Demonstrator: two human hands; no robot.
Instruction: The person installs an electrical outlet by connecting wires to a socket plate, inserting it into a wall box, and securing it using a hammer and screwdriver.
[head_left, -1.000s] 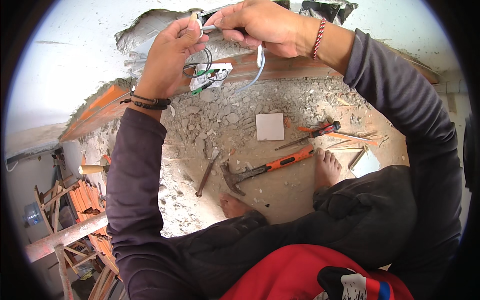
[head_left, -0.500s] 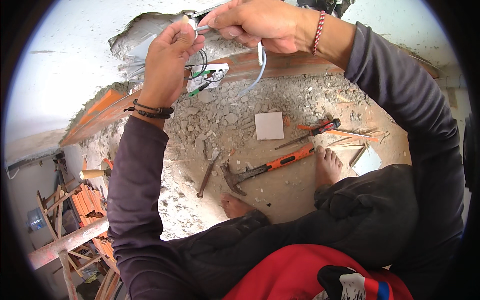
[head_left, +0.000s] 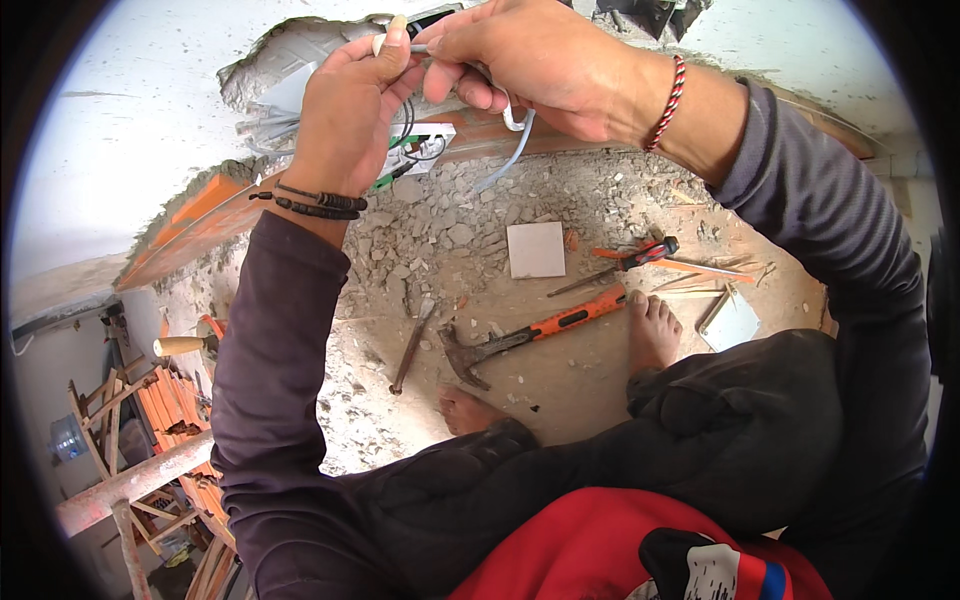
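Note:
My left hand [head_left: 350, 110] is raised at the wall, thumb and fingers pinching a grey cable [head_left: 418, 48] near a small white piece [head_left: 379, 44]. The fingertips of my right hand [head_left: 545, 65] grip the same cable just to the right. From under my right hand hangs a light blue-grey wire [head_left: 513, 160], with a white sleeve or wire [head_left: 514, 118] curling beside it. Below the hands, a white electrical fitting [head_left: 430, 140] with green parts dangles on dark wires. Behind my left hand, more grey cables [head_left: 270, 128] come out of the broken wall opening [head_left: 265, 72].
Rubble [head_left: 440, 225] lies along the wall base. On the floor are a white tile [head_left: 536, 250], an orange-handled claw hammer [head_left: 540, 328], a chisel [head_left: 412, 345], a screwdriver [head_left: 640, 256] and another tile piece [head_left: 730, 320] near my bare feet. Wood and bricks [head_left: 165, 410] stand far left.
Both hands have shifted slightly right, and my right hand has turned, its fingers now closer to my left fingertips. The light wire's upper end is bent more under my right hand.

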